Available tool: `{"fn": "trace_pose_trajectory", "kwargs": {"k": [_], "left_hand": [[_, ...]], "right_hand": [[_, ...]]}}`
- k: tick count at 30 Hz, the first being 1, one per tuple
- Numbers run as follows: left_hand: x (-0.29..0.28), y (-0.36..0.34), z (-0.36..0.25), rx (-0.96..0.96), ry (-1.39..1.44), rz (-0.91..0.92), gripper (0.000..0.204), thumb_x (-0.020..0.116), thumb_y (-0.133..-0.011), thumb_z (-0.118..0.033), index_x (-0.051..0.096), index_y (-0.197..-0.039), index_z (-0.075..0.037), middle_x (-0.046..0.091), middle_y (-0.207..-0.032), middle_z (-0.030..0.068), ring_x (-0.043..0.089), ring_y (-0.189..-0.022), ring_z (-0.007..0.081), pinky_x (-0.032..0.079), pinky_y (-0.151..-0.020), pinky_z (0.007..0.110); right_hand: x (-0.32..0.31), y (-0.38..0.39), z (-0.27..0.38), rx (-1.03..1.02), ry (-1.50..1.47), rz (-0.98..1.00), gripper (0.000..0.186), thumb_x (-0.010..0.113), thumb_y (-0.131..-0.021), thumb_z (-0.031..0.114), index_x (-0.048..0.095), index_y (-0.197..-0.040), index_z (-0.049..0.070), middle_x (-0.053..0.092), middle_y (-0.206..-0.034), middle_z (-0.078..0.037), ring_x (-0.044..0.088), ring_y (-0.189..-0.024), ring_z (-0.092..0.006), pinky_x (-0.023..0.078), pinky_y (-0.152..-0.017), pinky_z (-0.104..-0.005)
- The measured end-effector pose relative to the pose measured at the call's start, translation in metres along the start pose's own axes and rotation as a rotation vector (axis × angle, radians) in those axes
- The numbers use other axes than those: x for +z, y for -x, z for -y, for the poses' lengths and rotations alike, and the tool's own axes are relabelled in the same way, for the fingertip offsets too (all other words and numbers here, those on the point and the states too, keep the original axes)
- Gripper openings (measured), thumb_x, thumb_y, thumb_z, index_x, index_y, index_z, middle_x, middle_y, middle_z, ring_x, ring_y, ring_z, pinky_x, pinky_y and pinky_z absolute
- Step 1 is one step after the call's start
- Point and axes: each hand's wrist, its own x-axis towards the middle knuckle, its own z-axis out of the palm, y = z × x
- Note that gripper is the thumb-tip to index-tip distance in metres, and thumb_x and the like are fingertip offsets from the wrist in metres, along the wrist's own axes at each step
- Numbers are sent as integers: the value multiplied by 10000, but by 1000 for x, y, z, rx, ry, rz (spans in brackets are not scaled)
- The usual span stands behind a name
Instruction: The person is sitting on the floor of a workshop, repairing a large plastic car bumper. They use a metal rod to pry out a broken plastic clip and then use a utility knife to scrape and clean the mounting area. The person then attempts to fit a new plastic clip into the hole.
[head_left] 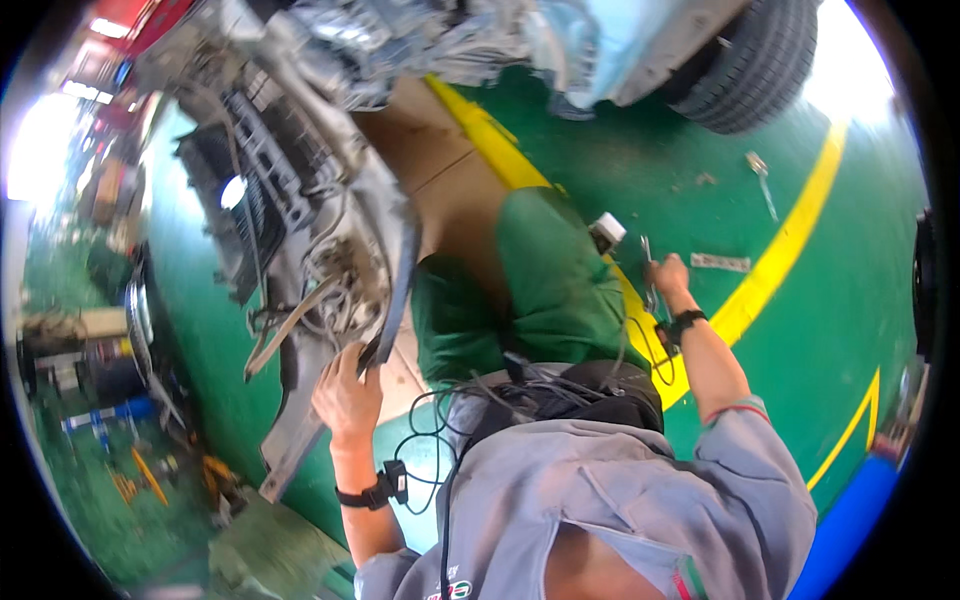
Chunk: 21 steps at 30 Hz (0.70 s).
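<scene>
Left hand (pixel 347 392) grips dark trim strip (pixel 398 290) on stripped car front (pixel 300 220); slip risks cut. Right hand (pixel 668 276), right of it, clenches wrench (pixel 648 270).

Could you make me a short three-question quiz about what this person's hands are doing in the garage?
1. True or false: the left hand grips a dark strip on the stripped car front.
2. What does the right hand hold? A) a slim metal tool B) a paint brush C) a tyre
3. What colour are the lines painted on the green floor?

Key: 1 true. 2 A; which tool it is cannot be told. 3 yellow.
</scene>
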Motion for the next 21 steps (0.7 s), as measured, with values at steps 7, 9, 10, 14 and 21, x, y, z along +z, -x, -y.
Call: {"fn": "trace_pose_trajectory", "kwargs": {"k": [7, 9, 10, 14, 21], "left_hand": [[-2, -7, -8, -54, -74, -3, 239, 774, -780, -194, 667, -983, -128, 722, -895, 48, 695, -830, 289, 535, -719, 407], [0, -6, -9, -54, -56, -26, 210, 773, -785, -205, 635, -927, -135, 698, -843, 43, 684, -794, 284, 526, -695, 416], [3, -6, -9, -55, -44, -29, 210, 773, -785, -205, 635, -927, -135, 698, -843, 43, 684, -794, 284, 526, -695, 416], [5, -14, -14, -45, -28, -40, 238, 780, -765, -193, 662, -961, -129, 707, -850, 45, 687, -808, 300, 529, -712, 428], [8, -6, -12, -60, 5, -81, 215, 774, -736, -173, 682, -921, -112, 694, -804, 83, 678, -765, 314, 522, -687, 431]], "right_hand": [[-177, 118, 237, -972, -607, -189, 300, 710, -889, 184, 662, -1141, 29, 694, -1084, -167, 668, -1000, -357, 537, -900, -407], [-202, 176, 294, -1470, -476, -91, 375, 736, -811, 159, 653, -1164, 69, 674, -1158, -144, 639, -1092, -342, 496, -982, -454], [-195, 197, 314, -1621, -462, -10, 429, 747, -770, 160, 649, -1176, 62, 666, -1182, -146, 622, -1132, -332, 478, -1020, -453], [-130, 242, 363, -1838, -43, -205, 303, 526, -919, 177, 682, -1131, 25, 677, -1160, -116, 569, -1219, -254, 361, -1149, -432], [-93, 266, 382, -1828, 135, -248, 162, 560, -889, 189, 686, -912, 90, 619, -897, -31, 575, -988, -191, 437, -923, -368]]}}
